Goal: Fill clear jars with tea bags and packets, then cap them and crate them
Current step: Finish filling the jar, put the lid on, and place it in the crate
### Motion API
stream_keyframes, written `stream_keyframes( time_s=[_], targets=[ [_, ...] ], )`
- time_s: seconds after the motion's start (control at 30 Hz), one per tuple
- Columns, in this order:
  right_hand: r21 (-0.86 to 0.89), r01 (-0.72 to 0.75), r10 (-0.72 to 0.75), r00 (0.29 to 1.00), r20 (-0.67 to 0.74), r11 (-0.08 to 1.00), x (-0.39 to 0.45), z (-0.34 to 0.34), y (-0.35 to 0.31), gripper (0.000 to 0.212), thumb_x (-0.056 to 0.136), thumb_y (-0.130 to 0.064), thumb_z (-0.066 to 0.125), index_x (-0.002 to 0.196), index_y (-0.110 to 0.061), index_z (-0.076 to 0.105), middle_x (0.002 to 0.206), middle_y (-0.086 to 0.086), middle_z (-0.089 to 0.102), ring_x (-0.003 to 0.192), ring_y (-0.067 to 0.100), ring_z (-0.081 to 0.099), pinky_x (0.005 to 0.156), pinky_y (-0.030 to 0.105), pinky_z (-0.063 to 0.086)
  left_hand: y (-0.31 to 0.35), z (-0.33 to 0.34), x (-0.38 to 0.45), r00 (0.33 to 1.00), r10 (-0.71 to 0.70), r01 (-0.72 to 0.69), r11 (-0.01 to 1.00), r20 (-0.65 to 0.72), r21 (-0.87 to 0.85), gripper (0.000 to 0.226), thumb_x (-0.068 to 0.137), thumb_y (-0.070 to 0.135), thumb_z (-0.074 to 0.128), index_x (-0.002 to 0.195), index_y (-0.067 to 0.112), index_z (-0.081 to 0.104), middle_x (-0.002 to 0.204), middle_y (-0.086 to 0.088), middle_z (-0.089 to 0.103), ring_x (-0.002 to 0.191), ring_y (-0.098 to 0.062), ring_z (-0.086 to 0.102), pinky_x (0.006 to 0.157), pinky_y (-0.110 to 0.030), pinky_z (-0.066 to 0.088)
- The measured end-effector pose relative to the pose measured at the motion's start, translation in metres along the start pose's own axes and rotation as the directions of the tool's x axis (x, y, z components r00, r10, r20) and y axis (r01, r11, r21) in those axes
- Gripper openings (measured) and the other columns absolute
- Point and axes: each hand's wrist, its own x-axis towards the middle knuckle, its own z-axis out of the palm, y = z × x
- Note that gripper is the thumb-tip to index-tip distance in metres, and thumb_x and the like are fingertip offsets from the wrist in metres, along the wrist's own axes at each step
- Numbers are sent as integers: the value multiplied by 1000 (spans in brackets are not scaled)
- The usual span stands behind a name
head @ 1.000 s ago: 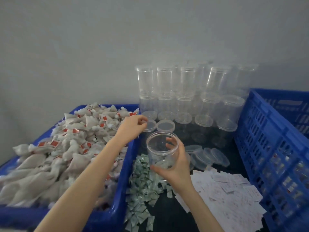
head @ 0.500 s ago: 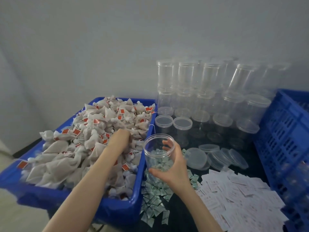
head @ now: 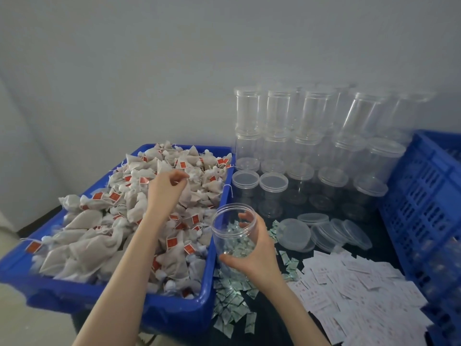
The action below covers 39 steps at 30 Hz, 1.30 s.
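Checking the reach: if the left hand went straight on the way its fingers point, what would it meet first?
Probably the tea bags heaped in the blue tub just beyond the left hand; its height above them is unclear.

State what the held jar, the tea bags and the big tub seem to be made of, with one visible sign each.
Held jar: clear glossy plastic, likely; packets show through its wall.
Tea bags: soft off-white mesh or paper, seemingly; they crumple, with strings and red tags.
Big tub: blue moulded plastic; smooth rounded rim with slight sheen.
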Motion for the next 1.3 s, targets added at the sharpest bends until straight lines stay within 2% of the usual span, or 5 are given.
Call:
stream_keyframes(
  time_s=[0.5, 0.8, 1.07, 1.2, 1.3],
  targets=[
    [2, -22, 22, 999, 31, 1000, 8, -2, -7, 105, 58, -17, 94, 145, -32, 36, 142, -16, 47, 132, 1, 45, 113, 30, 40, 84, -49, -14, 993, 116, -81, 851, 35, -518, 21, 90, 15, 64, 89, 35, 68, 88, 15, 72, 88, -3, 67, 78, -22, 52],
    [2, -1, 1, 1000, 22, 1000, 15, 0, -2, 104, 58, -21, 95, 143, -36, 37, 138, -23, 48, 128, -5, 45, 96, 0, 37, 117, -50, -35, 935, 302, -130, 777, 184, -616, 23, 90, 9, 63, 85, 30, 70, 82, 15, 71, 80, 2, 65, 69, -12, 50],
    [43, 82, -80, 996, -43, 996, 13, 0, -8, 97, 57, -22, 92, 134, -48, 39, 125, -31, 54, 121, -1, 53, 97, 18, 49, 108, -15, -46, 751, 297, -120, 940, 590, -321, 16, 89, 11, 65, 89, 27, 69, 86, 17, 71, 84, 5, 65, 72, -9, 49],
    [44, 116, -114, 993, -41, 992, 13, -1, -11, 96, 58, -16, 90, 135, -46, 40, 127, -31, 54, 122, -2, 54, 94, 15, 48, 102, 1, -50, 626, 321, -382, 921, 711, -79, 16, 86, 13, 68, 96, 24, 73, 84, 21, 68, 82, 13, 62, 79, -8, 48],
    [62, 122, -119, 992, -42, 991, 13, -2, -9, 93, 60, 0, 89, 129, -41, 41, 121, -38, 53, 117, -11, 53, 86, 5, 45, 103, -5, -43, 661, 379, -469, 882, 648, -37, 20, 86, 19, 67, 90, 38, 73, 74, 31, 63, 81, 16, 59, 68, 0, 43]
  ],
)
